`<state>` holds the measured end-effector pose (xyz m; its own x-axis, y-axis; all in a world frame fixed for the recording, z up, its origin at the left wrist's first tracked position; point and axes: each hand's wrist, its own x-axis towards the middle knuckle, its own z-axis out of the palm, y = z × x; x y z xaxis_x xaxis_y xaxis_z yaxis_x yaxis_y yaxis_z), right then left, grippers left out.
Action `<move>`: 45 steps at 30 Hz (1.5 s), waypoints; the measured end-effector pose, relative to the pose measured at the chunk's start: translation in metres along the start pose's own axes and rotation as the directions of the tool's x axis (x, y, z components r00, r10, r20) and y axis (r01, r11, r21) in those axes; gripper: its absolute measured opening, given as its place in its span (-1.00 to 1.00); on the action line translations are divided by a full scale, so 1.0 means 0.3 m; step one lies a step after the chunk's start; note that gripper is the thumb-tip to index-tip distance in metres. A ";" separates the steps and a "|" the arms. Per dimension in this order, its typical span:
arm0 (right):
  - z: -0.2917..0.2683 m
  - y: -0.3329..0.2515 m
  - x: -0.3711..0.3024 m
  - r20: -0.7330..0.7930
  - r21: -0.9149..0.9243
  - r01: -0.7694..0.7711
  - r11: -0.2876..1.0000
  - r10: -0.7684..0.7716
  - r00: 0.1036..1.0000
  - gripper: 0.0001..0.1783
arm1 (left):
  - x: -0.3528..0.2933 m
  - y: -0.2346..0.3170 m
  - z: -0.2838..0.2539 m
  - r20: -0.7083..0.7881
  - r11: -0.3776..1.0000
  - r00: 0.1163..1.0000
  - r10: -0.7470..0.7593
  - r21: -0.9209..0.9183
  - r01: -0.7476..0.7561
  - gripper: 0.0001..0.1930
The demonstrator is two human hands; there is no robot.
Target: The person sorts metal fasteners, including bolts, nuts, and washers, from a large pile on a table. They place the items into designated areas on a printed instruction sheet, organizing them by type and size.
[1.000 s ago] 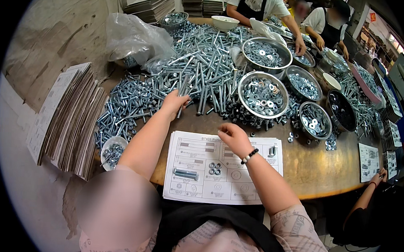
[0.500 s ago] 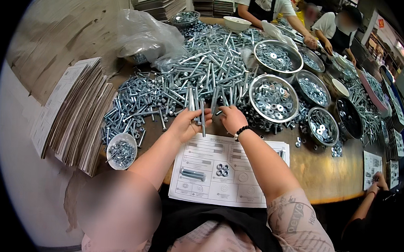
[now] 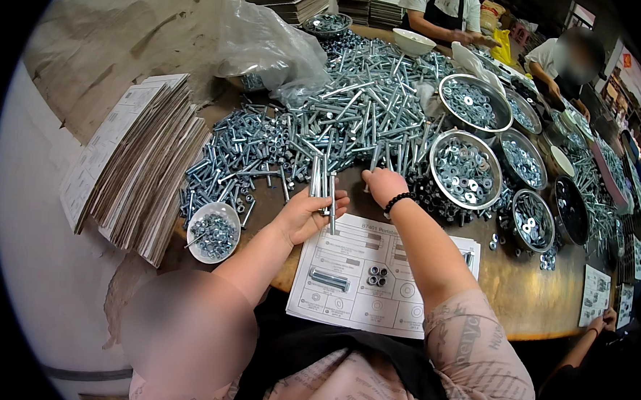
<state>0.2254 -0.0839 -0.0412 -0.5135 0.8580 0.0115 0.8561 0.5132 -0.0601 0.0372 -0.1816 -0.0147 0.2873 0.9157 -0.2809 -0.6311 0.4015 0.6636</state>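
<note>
My left hand (image 3: 309, 215) is closed around several long silver bolts (image 3: 323, 186), held roughly upright above the table. To its right, my right hand (image 3: 385, 187), with a dark bead bracelet at the wrist, reaches the near edge of a large heap of bolts (image 3: 369, 108). Its fingers are curled together, and what they grip is hidden. Below both hands lies a stack of printed sheets (image 3: 394, 323) with part drawings. On the top sheet rest a bundle of bolts (image 3: 329, 279) and a small group of nuts (image 3: 377, 276).
Metal bowls of washers (image 3: 465, 170) stand to the right, beside a dark bowl (image 3: 571, 209). A white bowl of small hardware (image 3: 214, 232) sits at the left, near stacked cardboard sheets (image 3: 145, 165). Plastic film (image 3: 270, 49) lies behind. Co-workers (image 3: 442, 18) work across the table.
The whole view has shifted, so the table's things appear farther right. My left hand still holds the bolts, and my right hand stays at the heap's edge. The co-worker across has drawn an arm back.
</note>
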 end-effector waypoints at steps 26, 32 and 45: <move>-0.079 0.318 -0.761 -0.118 0.963 -0.075 0.260 0.654 0.747 -0.84 | 0.172 -0.422 0.280 0.694 -0.416 0.686 -0.217 0.570 -0.709 -0.63; -0.086 0.264 -0.723 0.043 0.987 -0.126 0.103 0.580 0.813 -0.82 | 0.114 -0.322 0.185 0.700 -0.468 0.693 -0.174 0.560 -0.683 -0.63; 0.034 0.229 -0.697 -0.290 0.399 0.084 0.913 0.039 0.956 -0.95 | 0.105 -0.324 0.219 0.454 -0.218 0.880 -0.141 0.852 -0.475 -0.41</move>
<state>0.3910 -0.2282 -0.0578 -0.4408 0.8466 0.2981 0.7157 0.5320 -0.4525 0.1549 -0.1929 -0.0425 0.6689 0.7429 -0.0254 0.6153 -0.5342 0.5797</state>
